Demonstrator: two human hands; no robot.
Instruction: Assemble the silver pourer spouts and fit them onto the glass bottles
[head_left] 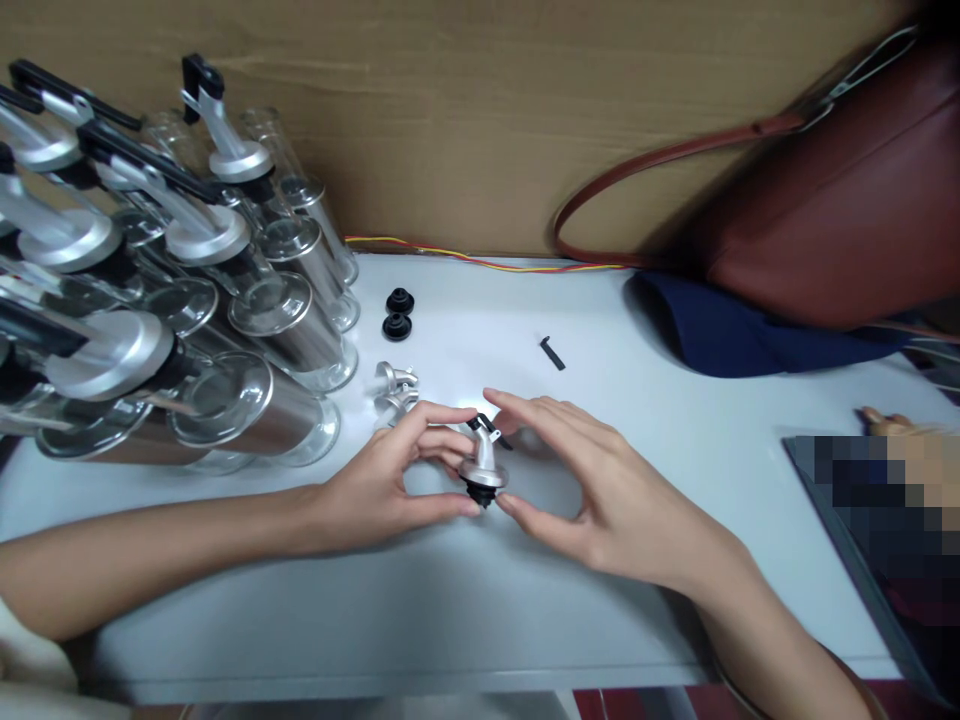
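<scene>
no legible text, labels, numbers

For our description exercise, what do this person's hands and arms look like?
The left hand and right hand are bare, with slender fingers and no gloves or rings visible. A pale cream sleeve shows near the left elbow.

Your pourer (485, 462) is silver, its lever (505, 441) and stopper (481, 492) black. Your worktop (480, 620): pale blue-grey. Near its left edge: bottles (289, 325), clear and brownish-silver. Back edge: yellow-and-red wires (480, 260). Back right corner: navy cloth (727, 335), red-brown bag (840, 210).
</scene>
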